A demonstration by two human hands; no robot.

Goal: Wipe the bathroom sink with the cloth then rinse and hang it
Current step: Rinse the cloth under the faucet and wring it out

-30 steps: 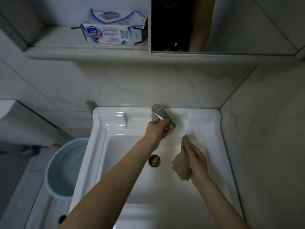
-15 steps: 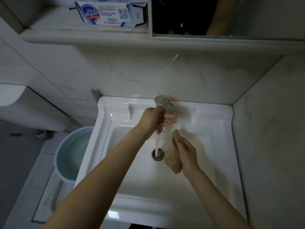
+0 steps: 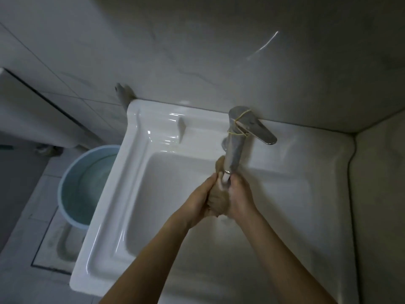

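While water runs from the faucet (image 3: 235, 139), both hands clutch the bunched brown cloth (image 3: 218, 201) directly beneath its spout, over the white sink (image 3: 153, 194): left hand (image 3: 200, 199) and right hand (image 3: 240, 197) press it between them.

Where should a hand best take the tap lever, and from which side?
Probably by the lever's flat free end, coming from the right and above. That end sticks out clear of the tap, while a rubber band wraps its base.
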